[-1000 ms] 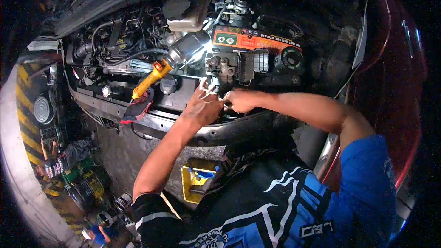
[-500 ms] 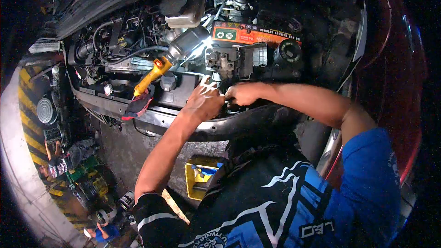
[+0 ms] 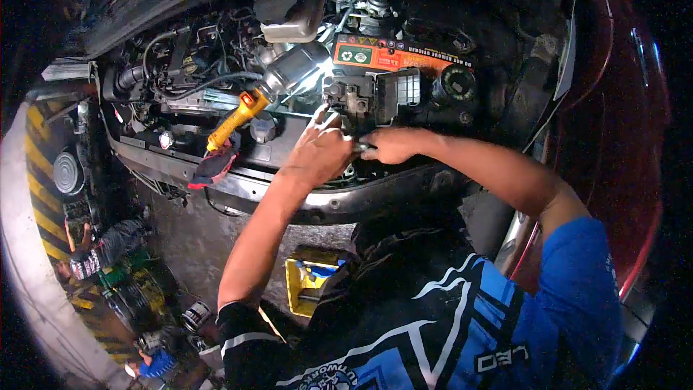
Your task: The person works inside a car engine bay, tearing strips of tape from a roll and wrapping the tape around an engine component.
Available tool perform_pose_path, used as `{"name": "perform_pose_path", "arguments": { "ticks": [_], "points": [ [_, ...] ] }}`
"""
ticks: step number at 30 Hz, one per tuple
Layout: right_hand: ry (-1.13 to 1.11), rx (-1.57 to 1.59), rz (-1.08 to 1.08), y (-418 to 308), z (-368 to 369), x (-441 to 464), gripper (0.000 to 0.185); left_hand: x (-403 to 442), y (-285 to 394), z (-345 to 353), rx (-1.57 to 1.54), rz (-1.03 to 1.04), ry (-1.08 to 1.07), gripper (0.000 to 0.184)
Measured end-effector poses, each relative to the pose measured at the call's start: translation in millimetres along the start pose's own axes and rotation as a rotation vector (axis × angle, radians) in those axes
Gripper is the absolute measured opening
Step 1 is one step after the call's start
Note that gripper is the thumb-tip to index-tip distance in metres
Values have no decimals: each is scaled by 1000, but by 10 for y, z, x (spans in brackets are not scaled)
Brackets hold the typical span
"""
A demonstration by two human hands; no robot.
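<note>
Both hands work close together in the engine bay, just in front of a black fuse box (image 3: 350,97). My left hand (image 3: 321,150) has its back towards me and its fingers curled down beside the box; its fingertips are partly hidden. Close to it, my right hand (image 3: 393,144) is closed, thumb and finger pinched on a small shiny piece that I cannot make out. An open box section (image 3: 401,89) with pale ribs adjoins the fuse box. Behind stands a battery with an orange label (image 3: 401,56). A lit work lamp with a yellow handle (image 3: 237,120) lies to the left, shining towards the box.
The car's front crossmember (image 3: 289,198) runs below my hands. A red and black cloth or glove (image 3: 214,167) hangs by the lamp handle. On the floor stands a yellow crate (image 3: 294,285) with blue items. Two other people, one lying prone (image 3: 108,249), are at lower left.
My hands stay at the same spot beside the fuse box, with small shifts of the fingers and forearms. The view has moved slightly. The lamp still lies in its place.
</note>
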State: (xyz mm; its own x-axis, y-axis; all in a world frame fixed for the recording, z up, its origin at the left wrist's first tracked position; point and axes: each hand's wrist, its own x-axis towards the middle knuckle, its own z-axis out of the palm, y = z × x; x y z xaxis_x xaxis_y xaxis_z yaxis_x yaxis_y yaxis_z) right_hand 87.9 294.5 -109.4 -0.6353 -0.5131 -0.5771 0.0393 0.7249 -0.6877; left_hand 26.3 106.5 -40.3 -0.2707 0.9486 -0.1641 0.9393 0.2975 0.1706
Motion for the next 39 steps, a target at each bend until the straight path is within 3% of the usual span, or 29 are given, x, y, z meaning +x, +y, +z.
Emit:
{"name": "perform_pose_path", "arguments": {
  "ticks": [2, 5, 9, 10, 20, 24, 27, 28, 31, 32, 36, 39],
  "points": [
    [-25, -48, 91, 157, 99, 73, 52, 64, -13, 185, 105, -46, 34, 19],
    [-13, 2, 137, 199, 137, 70, 53, 2, -36, 115, 155, -75, 266, 25],
    [21, 63, 72, 254, 186, 119, 57, -237, -17, -456, -139, -303, 247, 23],
    [45, 94, 62, 261, 195, 124, 59, -317, -5, -519, -141, -318, 346, 21],
    [225, 172, 30, 75, 239, 142, 54, -865, 233, -232, -218, -562, 681, 20],
    [264, 130, 160, 19, 267, 283, 69, -974, 321, 44, -273, -692, 797, 19],
    [185, 162, 231, 31, 212, 270, 74, -959, 351, 208, -290, -721, 865, 15],
    [171, 142, 145, 56, 214, 291, 76, -954, 350, 312, -297, -718, 887, 15],
    [-66, 79, 121, -47, 89, 298, 77, -910, 346, 391, -254, -698, 923, 14],
    [41, 121, 22, 83, 255, 384, 73, -899, 351, 383, -258, -705, 937, 14],
    [-120, 171, 39, 105, 150, 380, 59, -921, 328, 414, -256, -697, 957, 13],
    [-115, 122, 35, 221, 215, 388, 56, -919, 324, 408, -261, -705, 952, 13]
  ]
}}
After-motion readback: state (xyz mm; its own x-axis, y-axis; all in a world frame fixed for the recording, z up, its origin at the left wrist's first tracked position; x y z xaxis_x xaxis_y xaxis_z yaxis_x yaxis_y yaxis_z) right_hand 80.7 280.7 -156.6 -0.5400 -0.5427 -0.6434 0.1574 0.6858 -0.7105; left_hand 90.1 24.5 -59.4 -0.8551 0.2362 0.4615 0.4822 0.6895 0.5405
